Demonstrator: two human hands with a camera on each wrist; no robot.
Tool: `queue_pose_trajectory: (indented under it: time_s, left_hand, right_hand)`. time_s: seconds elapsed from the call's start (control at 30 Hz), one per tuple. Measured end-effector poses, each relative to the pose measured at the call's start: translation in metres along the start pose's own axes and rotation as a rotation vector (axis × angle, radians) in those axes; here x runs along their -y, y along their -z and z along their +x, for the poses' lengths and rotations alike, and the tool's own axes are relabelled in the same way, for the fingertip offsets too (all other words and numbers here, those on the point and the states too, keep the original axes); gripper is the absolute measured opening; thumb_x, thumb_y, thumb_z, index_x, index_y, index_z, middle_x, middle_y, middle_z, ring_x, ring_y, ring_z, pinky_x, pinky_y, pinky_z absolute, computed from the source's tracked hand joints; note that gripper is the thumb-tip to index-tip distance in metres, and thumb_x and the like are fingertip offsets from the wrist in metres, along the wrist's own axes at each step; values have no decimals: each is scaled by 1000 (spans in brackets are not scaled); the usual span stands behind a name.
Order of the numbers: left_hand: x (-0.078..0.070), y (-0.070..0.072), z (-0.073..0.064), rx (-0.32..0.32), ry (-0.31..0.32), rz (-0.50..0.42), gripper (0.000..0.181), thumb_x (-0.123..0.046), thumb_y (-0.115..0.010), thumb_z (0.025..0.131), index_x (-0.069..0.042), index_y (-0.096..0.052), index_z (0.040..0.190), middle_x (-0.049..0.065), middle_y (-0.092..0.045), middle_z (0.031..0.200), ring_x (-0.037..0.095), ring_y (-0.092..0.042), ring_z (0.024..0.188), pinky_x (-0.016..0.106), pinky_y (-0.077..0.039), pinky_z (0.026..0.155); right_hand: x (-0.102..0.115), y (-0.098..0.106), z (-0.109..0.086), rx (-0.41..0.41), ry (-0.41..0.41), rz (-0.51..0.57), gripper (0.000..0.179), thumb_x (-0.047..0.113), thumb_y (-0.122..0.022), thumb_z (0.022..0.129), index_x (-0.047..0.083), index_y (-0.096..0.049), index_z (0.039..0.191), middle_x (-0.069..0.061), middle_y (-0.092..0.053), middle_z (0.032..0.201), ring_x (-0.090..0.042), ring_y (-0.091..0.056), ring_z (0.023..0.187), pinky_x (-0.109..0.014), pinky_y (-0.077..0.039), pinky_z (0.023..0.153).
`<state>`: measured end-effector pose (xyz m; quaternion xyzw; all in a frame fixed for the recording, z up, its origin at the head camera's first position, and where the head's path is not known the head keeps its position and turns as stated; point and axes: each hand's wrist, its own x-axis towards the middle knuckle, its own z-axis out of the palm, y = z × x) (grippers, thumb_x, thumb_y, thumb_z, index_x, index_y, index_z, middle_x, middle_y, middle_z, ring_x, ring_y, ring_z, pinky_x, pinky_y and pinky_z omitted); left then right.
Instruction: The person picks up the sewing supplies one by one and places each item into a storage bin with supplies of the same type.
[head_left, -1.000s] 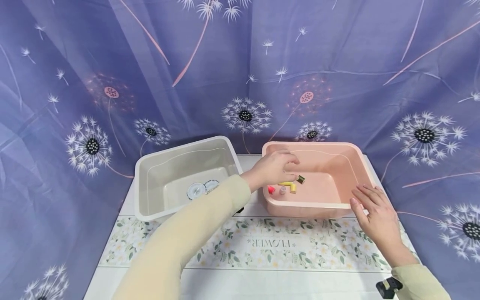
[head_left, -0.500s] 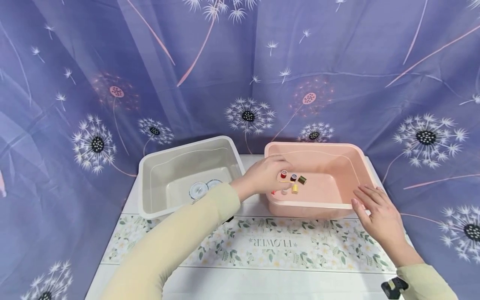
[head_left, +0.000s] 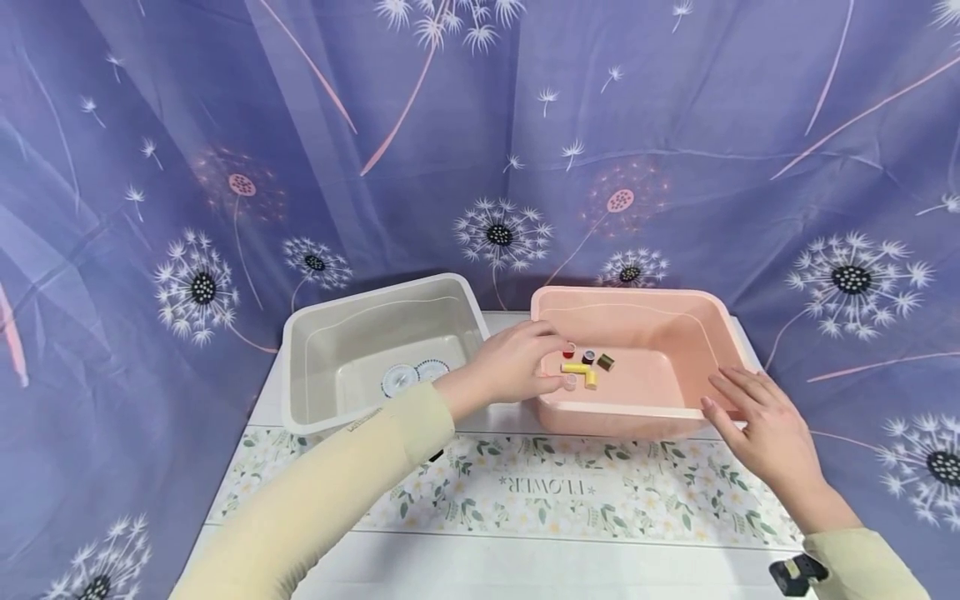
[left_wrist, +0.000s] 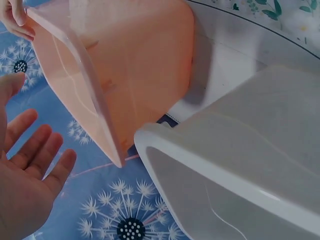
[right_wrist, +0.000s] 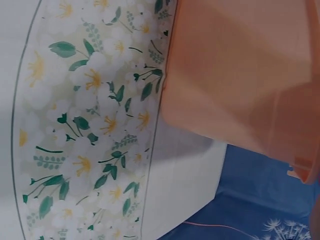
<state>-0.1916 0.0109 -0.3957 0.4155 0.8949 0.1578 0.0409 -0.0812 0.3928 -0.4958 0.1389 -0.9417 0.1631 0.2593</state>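
Note:
My left hand (head_left: pixel 517 364) is over the left rim of the pink basin (head_left: pixel 630 410), its fingers relaxed and apart. In the left wrist view this left hand (left_wrist: pixel 30 170) shows nothing between thumb and fingers. Just past its fingertips, small thread spools lie on the basin floor: a red spool (head_left: pixel 569 351), a dark spool (head_left: pixel 588 357), a green spool (head_left: pixel 606 362), a yellow spool (head_left: pixel 592 381) with another yellow one lying against it, and a pale spool (head_left: pixel 570 382). My right hand (head_left: pixel 772 429) rests on the basin's front right rim, fingers extended.
Left of the pink basin stands a grey basin (head_left: pixel 382 294) with two white discs (head_left: pixel 400 381) edged by small dark beads. A floral runner (head_left: pixel 600 492) crosses the white table (head_left: pixel 570 571). A purple dandelion curtain (head_left: pixel 420 208) hangs behind.
My left hand has drawn back leftward from over the spools, uncovering the red and dark ones and more of the yellow one. The right hand stays on the rim.

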Motion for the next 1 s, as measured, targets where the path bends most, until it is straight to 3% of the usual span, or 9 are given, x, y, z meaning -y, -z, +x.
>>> queue_pose_trajectory:
  time_s: [0.37, 0.5, 0.63, 0.73, 0.87, 1.0]
  left_hand:
    - [19, 10, -38, 3, 78, 47, 53, -40, -78, 98, -18, -67, 145, 6, -60, 150, 26, -56, 141, 50, -50, 115]
    - [25, 14, -53, -25, 81, 39, 53, -37, -79, 98, -16, -67, 145, 9, -60, 150, 29, -57, 140, 47, -50, 115]
    - [30, 18, -70, -57, 113, 29, 55, -38, -79, 97, -16, -66, 146, 9, -60, 150, 31, -57, 140, 49, -47, 118]
    - [34, 18, -83, -88, 137, 17, 56, -38, -79, 97, -14, -66, 146, 12, -60, 152, 33, -56, 141, 51, -45, 120]
    - [42, 18, -102, -118, 183, 15, 59, -40, -78, 97, -14, -64, 148, 14, -57, 155, 36, -54, 143, 54, -44, 120]
    - [50, 18, -120, -121, 259, 18, 65, -42, -77, 98, -14, -58, 153, 15, -54, 158, 38, -51, 145, 57, -42, 121]
  right_hand:
    - [7, 10, 12, 98, 6, 6, 51, 37, -74, 100, 7, -68, 141, -25, -64, 142, -47, -55, 128, -34, -17, 134]
    - [12, 14, 15, 137, -14, 8, 54, 33, -77, 98, 11, -65, 146, -23, -62, 145, -46, -56, 127, -48, -27, 130]
    - [16, 16, 19, 157, -21, 14, 57, 32, -79, 96, 12, -64, 147, -22, -62, 146, -45, -57, 126, -61, -41, 111]
    - [19, 16, 21, 178, -28, 15, 59, 33, -78, 96, 11, -63, 149, -24, -61, 147, -47, -57, 128, -57, -38, 118]
    - [22, 17, 21, 203, -47, 18, 61, 34, -76, 99, 11, -60, 152, -27, -58, 149, -54, -54, 132, -44, -18, 134]
    - [26, 17, 21, 224, -72, 23, 64, 36, -74, 100, 11, -55, 156, -30, -55, 151, -55, -52, 134, -47, -14, 135]
